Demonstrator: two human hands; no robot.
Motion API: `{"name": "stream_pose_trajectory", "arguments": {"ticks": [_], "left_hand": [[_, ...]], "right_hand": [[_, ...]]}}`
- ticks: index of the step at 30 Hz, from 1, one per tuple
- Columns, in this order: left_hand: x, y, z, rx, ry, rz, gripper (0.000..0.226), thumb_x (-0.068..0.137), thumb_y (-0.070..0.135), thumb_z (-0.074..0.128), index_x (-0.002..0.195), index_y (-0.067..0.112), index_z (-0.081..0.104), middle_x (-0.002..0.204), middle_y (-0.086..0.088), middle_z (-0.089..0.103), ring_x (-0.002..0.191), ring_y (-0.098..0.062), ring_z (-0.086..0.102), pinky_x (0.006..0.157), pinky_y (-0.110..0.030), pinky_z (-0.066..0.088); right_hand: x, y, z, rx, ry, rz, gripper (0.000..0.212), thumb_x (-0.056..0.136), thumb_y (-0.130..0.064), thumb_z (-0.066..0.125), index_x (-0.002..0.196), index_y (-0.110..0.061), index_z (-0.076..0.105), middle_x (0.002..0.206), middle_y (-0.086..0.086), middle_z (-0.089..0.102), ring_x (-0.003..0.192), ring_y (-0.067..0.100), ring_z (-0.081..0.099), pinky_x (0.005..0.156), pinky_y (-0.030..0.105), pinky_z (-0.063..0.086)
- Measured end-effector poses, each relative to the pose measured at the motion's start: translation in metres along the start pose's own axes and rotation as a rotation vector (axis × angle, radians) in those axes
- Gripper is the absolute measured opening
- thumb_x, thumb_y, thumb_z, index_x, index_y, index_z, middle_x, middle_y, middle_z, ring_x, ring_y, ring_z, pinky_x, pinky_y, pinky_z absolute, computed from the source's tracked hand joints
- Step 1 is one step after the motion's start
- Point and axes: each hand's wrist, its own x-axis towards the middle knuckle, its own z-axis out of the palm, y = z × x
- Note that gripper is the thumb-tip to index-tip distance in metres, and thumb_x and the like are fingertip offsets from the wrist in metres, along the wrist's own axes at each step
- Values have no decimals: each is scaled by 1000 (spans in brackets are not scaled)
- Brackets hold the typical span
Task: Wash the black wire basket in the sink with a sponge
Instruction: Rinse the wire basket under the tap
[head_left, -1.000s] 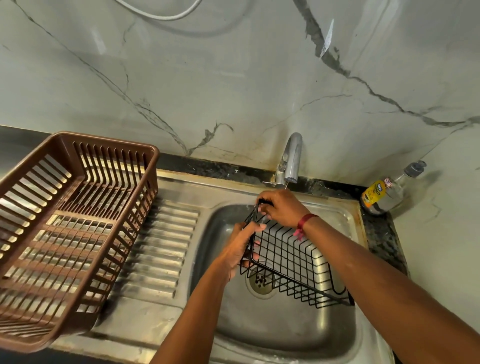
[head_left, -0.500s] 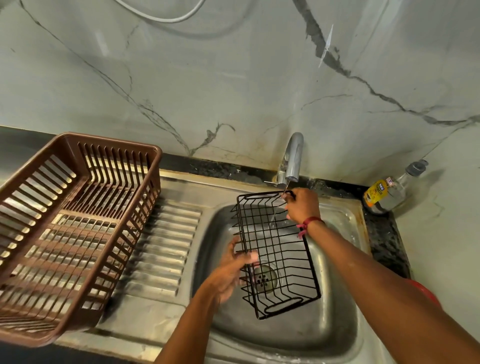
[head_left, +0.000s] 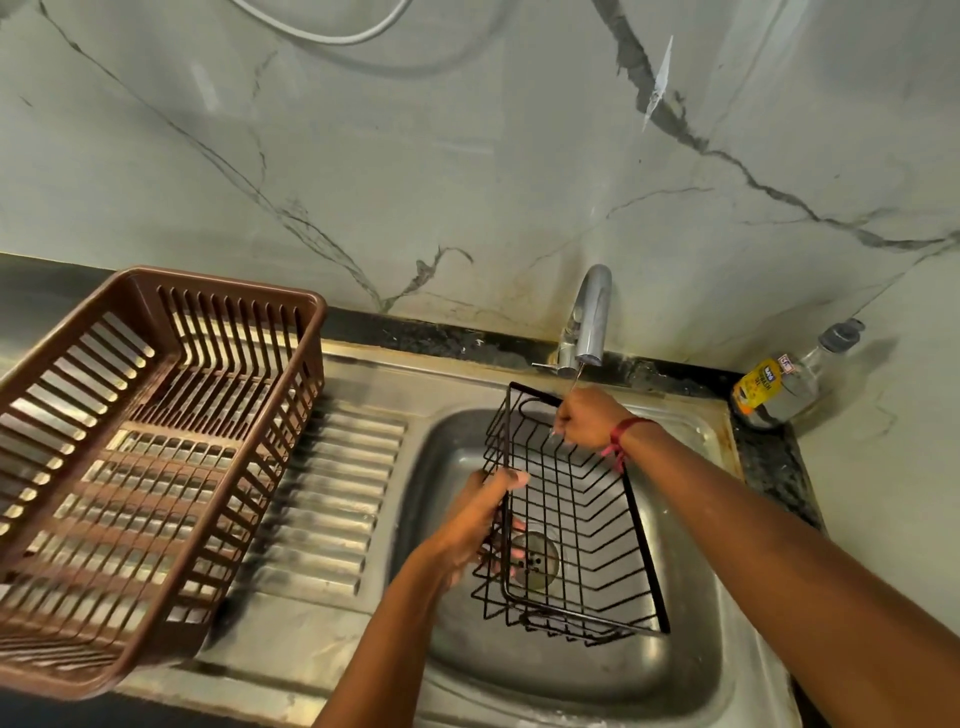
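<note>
The black wire basket (head_left: 582, 525) hangs over the steel sink (head_left: 665, 670), open side facing me, its far end under the tap (head_left: 589, 317). My left hand (head_left: 480, 519) grips the basket's left rim, thumb on top and fingers behind the wires. My right hand (head_left: 584, 415) pinches the far top edge near the spout, where a thin trickle of water falls. A red thread is tied round my right wrist. No sponge is in view.
A brown plastic dish rack (head_left: 145, 467) sits on the ribbed drainboard (head_left: 332, 493) at the left. A bottle with a yellow label (head_left: 779, 382) lies in the back right corner. The drain strainer (head_left: 535, 558) shows through the basket. Marble wall behind.
The basket has been turned from lying tilted in the sink to held up lengthwise with its opening toward me. My right hand shifted to the far edge, my left to the left rim.
</note>
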Motion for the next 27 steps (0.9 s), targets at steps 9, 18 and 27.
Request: {"name": "stream_pose_trajectory", "arguments": {"ticks": [9, 18, 27], "left_hand": [[-1, 5, 4, 140, 13, 28, 125, 47, 92, 72, 151, 54, 15, 160, -12, 37, 135, -45, 50, 103, -69, 45], [-4, 8, 5, 60, -50, 35, 116, 60, 78, 65, 157, 38, 15, 135, -21, 59, 84, -22, 74, 65, -36, 60], [-7, 8, 12, 57, -59, 27, 115, 61, 77, 64, 157, 34, 17, 115, -15, 66, 76, -21, 75, 63, -35, 59]], "right_hand": [[-2, 7, 1, 2, -87, 27, 21, 90, -12, 54, 89, -3, 73, 97, 10, 68, 95, 20, 62, 86, 32, 51], [-5, -5, -5, 80, -20, -79, 13, 87, -2, 60, 93, -1, 71, 98, 7, 71, 92, 15, 67, 85, 29, 53], [-4, -21, -13, 187, 26, -107, 14, 85, 4, 57, 79, -2, 69, 92, 12, 72, 89, 20, 69, 71, 24, 56]]}}
